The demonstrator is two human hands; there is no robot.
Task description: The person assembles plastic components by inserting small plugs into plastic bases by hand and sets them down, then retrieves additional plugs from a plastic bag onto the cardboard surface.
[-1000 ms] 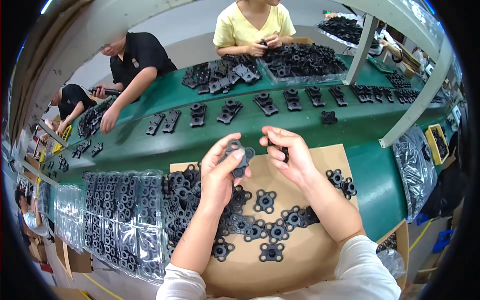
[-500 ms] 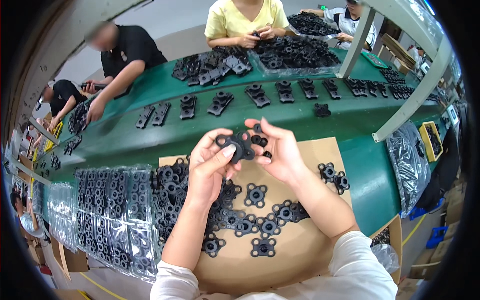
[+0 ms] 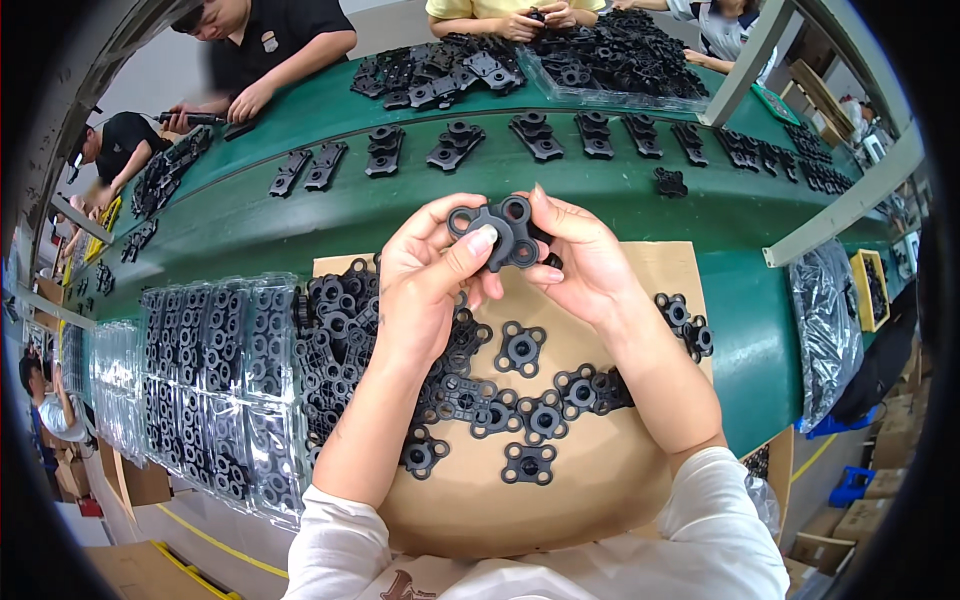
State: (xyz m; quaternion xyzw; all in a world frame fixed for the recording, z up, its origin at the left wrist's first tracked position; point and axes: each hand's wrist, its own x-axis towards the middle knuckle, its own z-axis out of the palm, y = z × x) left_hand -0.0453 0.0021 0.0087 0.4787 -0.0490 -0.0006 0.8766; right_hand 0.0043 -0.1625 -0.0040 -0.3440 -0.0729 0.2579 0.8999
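Note:
My left hand (image 3: 425, 270) pinches a black plate with ring-shaped corners (image 3: 508, 235), thumb across its round middle. At the plate's right side is my right hand (image 3: 592, 262), its thumb and forefinger against a corner ring. Small black round pieces (image 3: 552, 262) sit in the curled fingers of that hand, partly hidden behind the plate. Both hands are raised over a brown cardboard sheet (image 3: 590, 490). Similar plates lie singly on it, among them one plate (image 3: 520, 348) just below my hands. A heap of such plates (image 3: 335, 350) is beside my left forearm.
Clear plastic trays of black parts (image 3: 215, 370) lie at the left. Beyond my hands, a row of black assemblies (image 3: 455, 145) runs along the green bench (image 3: 240, 225). Co-workers stand at the far side. A grey metal post (image 3: 840, 200) slants at right, near a plastic bag (image 3: 822, 330).
The plate has turned to face me more, and my right fingers have closed in on its ring. The small pieces are now mostly hidden. The view has tipped downward.

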